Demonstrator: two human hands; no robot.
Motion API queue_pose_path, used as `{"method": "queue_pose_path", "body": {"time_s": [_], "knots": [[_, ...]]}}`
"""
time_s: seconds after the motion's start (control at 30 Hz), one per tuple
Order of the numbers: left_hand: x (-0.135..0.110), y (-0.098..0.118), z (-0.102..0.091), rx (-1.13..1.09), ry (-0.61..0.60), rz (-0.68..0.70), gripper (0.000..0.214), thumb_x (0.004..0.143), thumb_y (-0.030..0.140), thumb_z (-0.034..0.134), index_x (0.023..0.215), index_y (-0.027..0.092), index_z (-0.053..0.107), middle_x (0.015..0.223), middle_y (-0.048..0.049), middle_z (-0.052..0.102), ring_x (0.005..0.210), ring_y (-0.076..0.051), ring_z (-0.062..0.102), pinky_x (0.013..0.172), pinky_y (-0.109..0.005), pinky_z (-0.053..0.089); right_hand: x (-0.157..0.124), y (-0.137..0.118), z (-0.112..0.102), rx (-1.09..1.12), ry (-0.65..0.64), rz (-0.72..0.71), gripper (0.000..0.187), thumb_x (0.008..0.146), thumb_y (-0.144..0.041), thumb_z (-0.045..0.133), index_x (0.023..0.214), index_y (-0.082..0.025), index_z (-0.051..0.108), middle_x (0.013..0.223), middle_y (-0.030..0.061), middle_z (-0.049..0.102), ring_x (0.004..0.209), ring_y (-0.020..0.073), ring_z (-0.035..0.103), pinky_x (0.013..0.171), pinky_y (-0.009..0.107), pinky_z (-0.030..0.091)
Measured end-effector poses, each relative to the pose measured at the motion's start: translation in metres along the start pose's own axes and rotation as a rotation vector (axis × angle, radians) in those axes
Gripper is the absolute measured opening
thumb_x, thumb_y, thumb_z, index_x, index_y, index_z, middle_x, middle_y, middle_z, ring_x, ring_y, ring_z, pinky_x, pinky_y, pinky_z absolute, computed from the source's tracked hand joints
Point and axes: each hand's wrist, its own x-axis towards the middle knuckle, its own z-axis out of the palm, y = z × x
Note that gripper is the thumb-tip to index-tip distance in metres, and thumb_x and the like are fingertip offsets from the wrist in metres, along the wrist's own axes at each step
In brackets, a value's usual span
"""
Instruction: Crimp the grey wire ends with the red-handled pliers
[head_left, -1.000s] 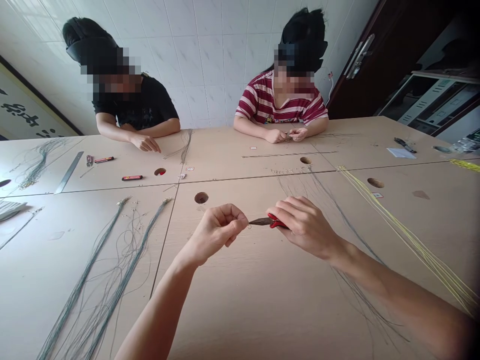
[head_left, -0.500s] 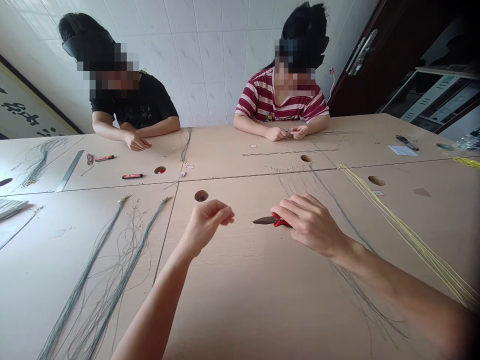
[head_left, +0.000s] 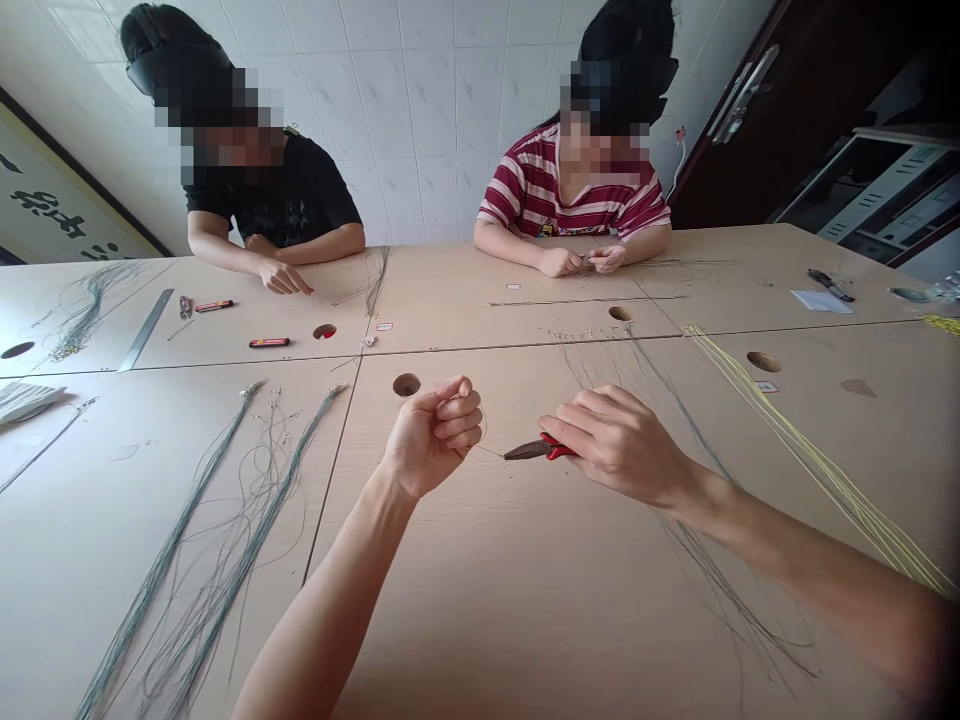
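My right hand (head_left: 611, 440) is wrapped around the red handles of a pair of pliers (head_left: 529, 450), whose dark pointed jaws face left. A thin cord (head_left: 491, 452) runs from the jaw tip to my left hand (head_left: 442, 430), which is closed in a fist with the palm side showing. What the jaws pinch is too small to make out. Loose grey-green cords (head_left: 697, 545) lie under and beside my right forearm. Left of my left arm rest two long bundles of grey-green cords (head_left: 195, 500) with small metal ends, and tangled single cords lie between them.
Across the table (head_left: 465, 640) sit two people, one in black (head_left: 307, 190), one in a striped shirt (head_left: 517, 200) handling cords. Yellow cords (head_left: 810, 455) lie at right. A metal ruler (head_left: 146, 330), a marker (head_left: 270, 343) and round holes (head_left: 406, 384) are on the tabletop.
My left hand has turned over and curled into a fist, with a cord now stretched between it and the pliers. The right hand and pliers have hardly moved.
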Motion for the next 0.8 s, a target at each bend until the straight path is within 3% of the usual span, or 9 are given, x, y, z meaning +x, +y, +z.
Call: {"method": "queue_pose_path", "body": {"time_s": [0.13, 0.3, 0.67, 0.8], "knots": [[0.009, 0.005, -0.003, 0.147, -0.004, -0.109, 0.024, 0.086, 0.014, 0.053, 0.062, 0.012, 0.054, 0.057, 0.0090, 0.012, 0.040, -0.003, 0.015, 0.035, -0.015, 0.019, 0.004, 0.004, -0.004, -0.012, 0.001, -0.049, 0.021, 0.089, -0.007, 0.051, 0.078, -0.019, 0.063, 0.062, -0.0012, 0.056, 0.062, 0.0146, 0.039, 0.061, 0.031, 0.026], [0.017, 0.009, -0.001, 0.241, 0.018, -0.106, 0.022, 0.081, 0.014, 0.060, 0.061, 0.014, 0.051, 0.057, 0.0095, 0.012, 0.040, -0.002, 0.013, 0.035, -0.014, 0.017, 0.010, 0.006, -0.008, -0.049, -0.016, -0.087, 0.026, 0.089, -0.006, 0.049, 0.070, -0.019, 0.060, 0.058, -0.0008, 0.052, 0.061, 0.0149, 0.036, 0.060, 0.032, 0.023], [0.022, 0.014, 0.001, 0.213, 0.029, -0.093, 0.022, 0.081, 0.011, 0.056, 0.059, 0.013, 0.052, 0.055, 0.0102, 0.012, 0.038, -0.001, 0.014, 0.033, -0.013, 0.017, 0.013, 0.011, -0.012, -0.076, -0.038, -0.122, 0.022, 0.086, -0.005, 0.052, 0.072, -0.018, 0.061, 0.059, -0.0009, 0.053, 0.062, 0.0156, 0.035, 0.059, 0.031, 0.025], [0.025, 0.012, 0.000, 0.094, 0.067, -0.104, 0.021, 0.081, 0.008, 0.056, 0.061, 0.012, 0.052, 0.053, 0.0107, 0.015, 0.035, -0.001, 0.017, 0.032, -0.014, 0.017, 0.015, 0.012, -0.006, -0.063, -0.040, -0.126, 0.022, 0.085, -0.003, 0.051, 0.073, -0.018, 0.061, 0.059, -0.0007, 0.053, 0.061, 0.0156, 0.036, 0.059, 0.031, 0.025]]}}
